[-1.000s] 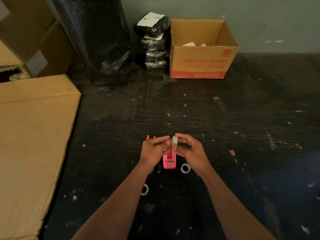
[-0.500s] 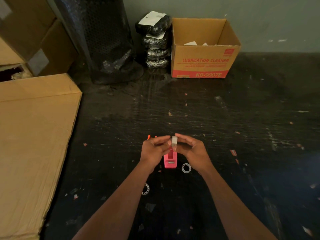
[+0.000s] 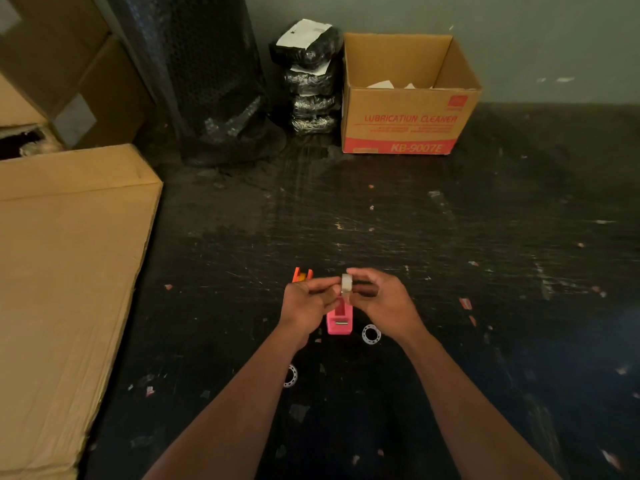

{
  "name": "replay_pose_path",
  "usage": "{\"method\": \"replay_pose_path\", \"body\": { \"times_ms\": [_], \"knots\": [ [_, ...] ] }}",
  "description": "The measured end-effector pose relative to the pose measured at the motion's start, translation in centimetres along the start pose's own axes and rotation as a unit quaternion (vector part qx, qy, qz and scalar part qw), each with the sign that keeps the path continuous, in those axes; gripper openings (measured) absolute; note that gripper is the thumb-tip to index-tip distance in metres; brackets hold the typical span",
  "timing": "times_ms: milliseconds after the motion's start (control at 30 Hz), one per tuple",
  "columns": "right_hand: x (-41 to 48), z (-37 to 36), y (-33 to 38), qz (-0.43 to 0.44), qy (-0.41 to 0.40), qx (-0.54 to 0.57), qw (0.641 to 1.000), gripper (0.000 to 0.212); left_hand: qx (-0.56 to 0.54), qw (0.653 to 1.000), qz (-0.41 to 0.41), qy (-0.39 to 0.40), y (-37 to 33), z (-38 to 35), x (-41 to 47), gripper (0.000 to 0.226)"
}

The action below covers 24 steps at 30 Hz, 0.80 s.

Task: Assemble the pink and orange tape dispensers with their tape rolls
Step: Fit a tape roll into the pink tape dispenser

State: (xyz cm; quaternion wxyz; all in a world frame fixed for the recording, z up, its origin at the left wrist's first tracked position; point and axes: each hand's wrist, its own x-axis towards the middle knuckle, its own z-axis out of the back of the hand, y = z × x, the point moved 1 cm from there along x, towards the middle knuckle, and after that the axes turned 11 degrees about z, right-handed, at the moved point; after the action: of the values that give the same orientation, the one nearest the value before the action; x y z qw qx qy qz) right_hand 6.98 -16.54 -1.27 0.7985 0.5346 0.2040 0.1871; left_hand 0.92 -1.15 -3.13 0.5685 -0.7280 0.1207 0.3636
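Holding a tape roll (image 3: 347, 283) edge-on between both hands, directly above the pink tape dispenser (image 3: 340, 319) that is sitting on the dark floor (image 3: 450, 271).

- Left hand (image 3: 306, 306): fingers curled, fingertips (image 3: 334, 281) pinching the roll's left face.
- Right hand (image 3: 382, 301): fingers bent over the top, pinching the roll from its right side. Both hands look about equally near to it; neither one is spread.
- Roll is standing upright, its axis running left-right across the view. Dispenser's long axis is running toward and away from the person, cutter end pointing at the person, open cradle under the roll.
- So the key relation: cradle lies straight below the fingers, roll plane lining up with the dispenser's length. Judging the next move is a short drop into the slot; I cannot tell whether a hub is already in the roll core.
- Orange tape dispenser (image 3: 300, 274) is sitting just beyond the left hand, mostly hidden.
- Two white ring parts are lying loose: one (image 3: 371, 334) just right of the pink base, one (image 3: 290, 375) near the left forearm.

Pink unit half done by my read; orange not started.
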Motion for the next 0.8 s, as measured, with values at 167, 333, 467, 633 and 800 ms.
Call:
{"method": "replay_pose_path", "body": {
  "times_ms": [167, 333, 467, 633, 800],
  "knots": [
    [0.2, 0.1, -0.1, -0.005, 0.020, -0.047, 0.999, 0.056, 0.040, 0.998, -0.007, -0.042, 0.5, -0.2, 0.2, 0.026],
    [0.7, -0.2, -0.8, -0.005, 0.041, -0.100, 0.994, 0.053, 0.191, 0.964, -0.082, -0.167, 2.3, -0.4, -0.1, 0.029],
    [1.0, -0.5, -1.5, -0.004, 0.067, -0.145, 0.987, 0.051, 0.231, 0.959, -0.070, -0.152, 5.1, -1.1, 0.2, 0.066],
    [1.4, -1.0, -3.0, -0.019, 0.073, -0.184, 0.980, 0.055, 0.301, 0.941, -0.026, -0.150, 6.8, -1.9, 1.0, 0.104],
    [1.4, -1.5, -3.8, 0.018, 0.067, -0.236, 0.969, 0.054, 0.313, 0.928, -0.121, -0.164, 6.8, -1.8, 0.9, 0.067]
  ]
}}
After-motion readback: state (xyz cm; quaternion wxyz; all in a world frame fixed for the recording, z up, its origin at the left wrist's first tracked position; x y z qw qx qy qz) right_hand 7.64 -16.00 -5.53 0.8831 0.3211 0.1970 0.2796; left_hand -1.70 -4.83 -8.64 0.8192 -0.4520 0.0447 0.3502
